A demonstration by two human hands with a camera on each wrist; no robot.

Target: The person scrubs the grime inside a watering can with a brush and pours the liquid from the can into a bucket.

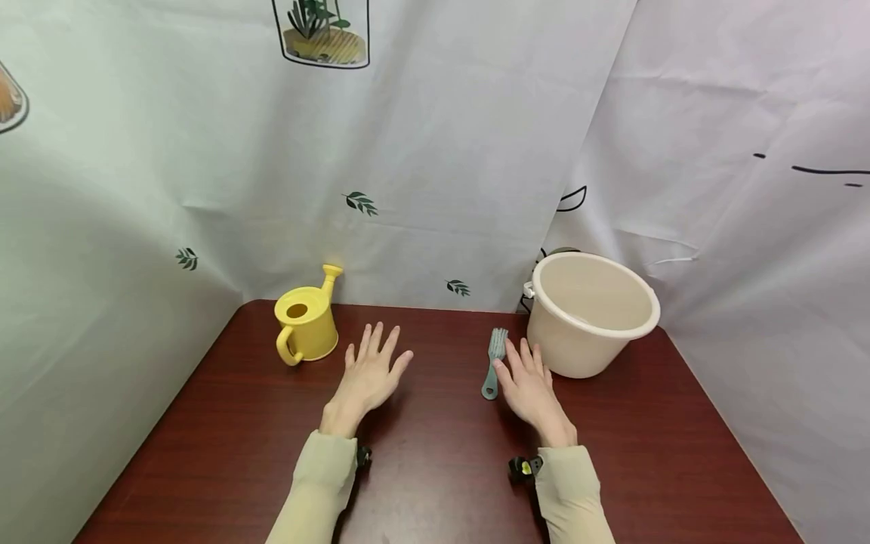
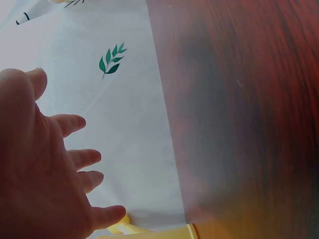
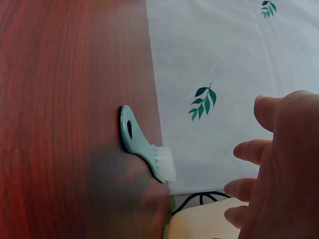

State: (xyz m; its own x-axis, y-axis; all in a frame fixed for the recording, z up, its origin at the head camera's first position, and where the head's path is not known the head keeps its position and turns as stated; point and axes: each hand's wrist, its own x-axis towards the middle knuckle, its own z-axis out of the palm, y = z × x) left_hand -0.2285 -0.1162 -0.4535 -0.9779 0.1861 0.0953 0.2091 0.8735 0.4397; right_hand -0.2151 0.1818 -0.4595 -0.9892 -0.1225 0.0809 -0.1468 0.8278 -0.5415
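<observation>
My left hand (image 1: 367,381) is spread palm down over the table, with nothing in it. To its left stands a yellow watering can (image 1: 316,336), its spout pointing to the back; the left wrist view catches only part of the can (image 2: 149,233) beyond the little finger. My right hand (image 1: 530,389), fingers extended, holds nothing. Just left of it lies a small brush (image 1: 491,376) with a teal handle and, in the right wrist view, white bristles (image 3: 165,164). Behind and right of that hand stands a cream bucket (image 1: 571,355), upright, its fingers overlapping the bucket's lower side in the head view.
The dark red-brown wooden table (image 1: 435,468) reaches back to a pale cloth (image 1: 435,249) with printed leaves and jars, which hangs behind and along both sides. A dark wrist camera (image 1: 523,468) sits at the right sleeve, another (image 1: 363,456) at the left.
</observation>
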